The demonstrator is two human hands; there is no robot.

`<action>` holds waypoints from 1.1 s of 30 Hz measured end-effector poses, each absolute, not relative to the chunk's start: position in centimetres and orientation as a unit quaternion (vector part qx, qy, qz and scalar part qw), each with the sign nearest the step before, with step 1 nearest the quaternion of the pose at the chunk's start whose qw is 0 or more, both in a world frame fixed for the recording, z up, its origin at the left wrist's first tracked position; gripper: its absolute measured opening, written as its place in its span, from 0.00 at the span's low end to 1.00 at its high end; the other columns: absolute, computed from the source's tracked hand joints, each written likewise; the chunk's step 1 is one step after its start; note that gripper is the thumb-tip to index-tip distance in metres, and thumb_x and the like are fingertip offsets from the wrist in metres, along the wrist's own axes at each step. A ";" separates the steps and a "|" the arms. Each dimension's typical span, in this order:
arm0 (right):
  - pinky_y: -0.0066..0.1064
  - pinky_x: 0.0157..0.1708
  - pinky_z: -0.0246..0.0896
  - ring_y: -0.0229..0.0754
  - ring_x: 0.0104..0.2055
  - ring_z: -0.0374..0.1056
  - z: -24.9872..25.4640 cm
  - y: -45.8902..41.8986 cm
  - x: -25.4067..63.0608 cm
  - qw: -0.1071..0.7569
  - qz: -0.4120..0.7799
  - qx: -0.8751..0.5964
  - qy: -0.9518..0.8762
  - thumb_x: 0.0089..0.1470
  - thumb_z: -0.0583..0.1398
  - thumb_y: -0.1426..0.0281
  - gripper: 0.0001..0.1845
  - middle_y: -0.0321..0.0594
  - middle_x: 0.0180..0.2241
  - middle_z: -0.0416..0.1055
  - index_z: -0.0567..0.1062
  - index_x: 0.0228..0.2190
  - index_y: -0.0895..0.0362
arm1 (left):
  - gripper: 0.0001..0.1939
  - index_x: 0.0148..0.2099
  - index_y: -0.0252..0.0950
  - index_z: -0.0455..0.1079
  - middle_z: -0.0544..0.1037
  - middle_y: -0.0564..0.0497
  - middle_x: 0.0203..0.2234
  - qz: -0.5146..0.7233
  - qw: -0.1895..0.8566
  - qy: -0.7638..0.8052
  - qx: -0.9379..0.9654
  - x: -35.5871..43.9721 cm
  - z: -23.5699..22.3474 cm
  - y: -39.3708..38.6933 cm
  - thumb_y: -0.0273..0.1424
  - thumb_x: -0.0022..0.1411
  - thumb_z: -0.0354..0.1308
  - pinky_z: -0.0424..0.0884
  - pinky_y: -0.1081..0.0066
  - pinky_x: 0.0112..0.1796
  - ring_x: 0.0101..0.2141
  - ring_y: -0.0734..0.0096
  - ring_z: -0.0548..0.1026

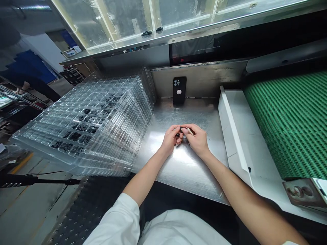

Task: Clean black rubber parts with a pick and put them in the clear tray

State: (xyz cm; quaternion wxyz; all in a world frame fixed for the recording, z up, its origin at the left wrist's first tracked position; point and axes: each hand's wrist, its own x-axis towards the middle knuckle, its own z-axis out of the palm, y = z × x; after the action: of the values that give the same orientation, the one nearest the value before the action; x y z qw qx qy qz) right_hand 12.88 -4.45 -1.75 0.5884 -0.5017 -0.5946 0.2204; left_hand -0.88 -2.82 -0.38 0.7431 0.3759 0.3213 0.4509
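My left hand [171,138] and my right hand [197,139] meet over the steel worktop [178,166], fingertips together. Between them sits a small black part [180,129], pinched by my left fingers. My right hand is closed on a thin pale stick-like tool [190,131] whose tip points at the part. To the left a tall stack of clear plastic trays [102,126] holds several black parts in the top tray's pockets.
A black phone [179,90] leans upright against the back wall. A white chute [237,136] borders the worktop on the right, with a green conveyor belt [288,122] beyond it. Another person stands at the far left.
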 end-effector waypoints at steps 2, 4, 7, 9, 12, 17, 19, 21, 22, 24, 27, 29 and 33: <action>0.36 0.39 0.65 0.45 0.40 0.73 -1.6 -4.5 12.8 0.584 0.219 -0.495 -0.605 0.61 0.63 0.60 0.11 0.40 0.38 0.79 0.83 0.38 0.52 | 0.21 0.44 0.38 0.64 0.68 0.58 0.21 0.448 0.751 0.313 0.371 -1.0 -0.4 -2.8 0.44 0.58 0.68 0.48 0.79 0.18 0.15 0.82 0.59; 0.35 0.36 0.63 0.44 0.37 0.72 -1.5 -4.6 12.7 0.574 0.223 -0.497 -0.612 0.61 0.63 0.60 0.11 0.40 0.38 0.78 0.83 0.40 0.52 | 0.21 0.43 0.38 0.64 0.68 0.58 0.20 0.450 0.757 0.305 0.363 -1.1 -0.3 -2.8 0.43 0.58 0.69 0.48 0.79 0.18 0.15 0.82 0.59; 0.34 0.34 0.62 0.43 0.34 0.70 -1.5 -4.7 12.7 0.567 0.231 -0.505 -0.609 0.60 0.63 0.60 0.12 0.40 0.39 0.79 0.84 0.41 0.52 | 0.20 0.43 0.37 0.65 0.68 0.58 0.21 0.453 0.759 0.300 0.357 -1.2 -0.2 -2.8 0.42 0.59 0.69 0.49 0.79 0.18 0.16 0.82 0.59; 0.35 0.37 0.64 0.44 0.37 0.72 -1.6 -4.6 12.7 0.578 0.241 -0.507 -0.592 0.59 0.63 0.60 0.12 0.41 0.39 0.79 0.84 0.40 0.52 | 0.19 0.42 0.36 0.65 0.68 0.57 0.22 0.450 0.764 0.298 0.355 -1.2 -0.2 -2.8 0.42 0.60 0.68 0.49 0.79 0.18 0.16 0.82 0.60; 0.37 0.41 0.67 0.46 0.39 0.73 -1.8 -4.4 12.9 0.592 0.275 -0.509 -0.560 0.58 0.62 0.60 0.14 0.40 0.37 0.79 0.83 0.40 0.53 | 0.18 0.43 0.36 0.66 0.69 0.57 0.23 0.444 0.769 0.292 0.354 -1.2 -0.2 -2.7 0.42 0.61 0.67 0.49 0.78 0.19 0.16 0.82 0.60; 0.36 0.39 0.67 0.44 0.37 0.73 -2.0 -4.2 12.9 0.599 0.295 -0.508 -0.544 0.57 0.63 0.60 0.14 0.40 0.35 0.79 0.83 0.39 0.54 | 0.18 0.44 0.36 0.66 0.70 0.56 0.22 0.444 0.765 0.286 0.367 -1.2 -0.4 -2.6 0.40 0.60 0.67 0.49 0.78 0.19 0.16 0.82 0.60; 0.35 0.39 0.67 0.45 0.38 0.73 -2.1 -4.2 12.9 0.600 0.297 -0.506 -0.544 0.57 0.63 0.60 0.14 0.40 0.37 0.79 0.83 0.40 0.54 | 0.18 0.45 0.36 0.66 0.70 0.56 0.22 0.446 0.763 0.289 0.369 -1.2 -0.4 -2.7 0.40 0.60 0.66 0.49 0.78 0.18 0.16 0.81 0.60; 0.36 0.40 0.67 0.45 0.39 0.73 -2.3 -4.2 12.8 0.599 0.301 -0.503 -0.545 0.58 0.64 0.59 0.14 0.41 0.37 0.79 0.83 0.40 0.54 | 0.17 0.45 0.36 0.66 0.70 0.56 0.22 0.446 0.759 0.296 0.370 -1.1 -0.3 -2.7 0.40 0.61 0.65 0.49 0.78 0.18 0.16 0.81 0.60; 0.36 0.40 0.67 0.45 0.39 0.73 -2.4 -4.2 12.9 0.598 0.303 -0.501 -0.548 0.58 0.64 0.59 0.14 0.41 0.37 0.79 0.83 0.41 0.54 | 0.17 0.45 0.36 0.66 0.70 0.56 0.22 0.446 0.758 0.298 0.370 -1.1 -0.2 -2.8 0.40 0.61 0.65 0.50 0.78 0.18 0.16 0.81 0.60; 0.37 0.41 0.67 0.46 0.39 0.73 -2.5 -4.1 12.9 0.594 0.309 -0.495 -0.554 0.59 0.64 0.59 0.15 0.41 0.36 0.79 0.82 0.41 0.55 | 0.16 0.44 0.36 0.66 0.70 0.56 0.22 0.447 0.757 0.299 0.371 -1.1 0.0 -2.9 0.40 0.62 0.64 0.50 0.78 0.19 0.16 0.80 0.61; 0.37 0.42 0.67 0.45 0.38 0.72 -2.5 -4.1 13.1 0.593 0.306 -0.493 -0.558 0.59 0.63 0.61 0.13 0.40 0.33 0.77 0.82 0.41 0.55 | 0.18 0.45 0.37 0.65 0.71 0.56 0.22 0.446 0.757 0.299 0.372 -1.1 0.1 -2.9 0.41 0.61 0.65 0.50 0.78 0.19 0.16 0.80 0.61; 0.38 0.43 0.66 0.44 0.37 0.72 -2.5 -4.1 13.1 0.596 0.298 -0.493 -0.560 0.59 0.62 0.62 0.12 0.39 0.33 0.76 0.82 0.40 0.54 | 0.20 0.46 0.37 0.65 0.71 0.56 0.23 0.443 0.758 0.300 0.374 -1.1 0.1 -2.9 0.41 0.59 0.67 0.49 0.78 0.19 0.16 0.80 0.61; 0.38 0.42 0.66 0.44 0.37 0.71 -2.4 -4.0 13.2 0.598 0.287 -0.489 -0.567 0.58 0.62 0.63 0.11 0.39 0.34 0.76 0.82 0.38 0.54 | 0.22 0.46 0.37 0.65 0.72 0.56 0.23 0.440 0.755 0.300 0.382 -1.2 0.0 -2.9 0.41 0.58 0.68 0.50 0.78 0.19 0.17 0.80 0.62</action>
State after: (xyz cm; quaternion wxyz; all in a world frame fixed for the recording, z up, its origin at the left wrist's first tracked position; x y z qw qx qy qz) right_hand 13.16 -4.03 -2.39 0.5975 -0.4893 -0.5665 0.2873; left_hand -1.19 -2.86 0.02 0.7554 0.3819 0.2997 0.4401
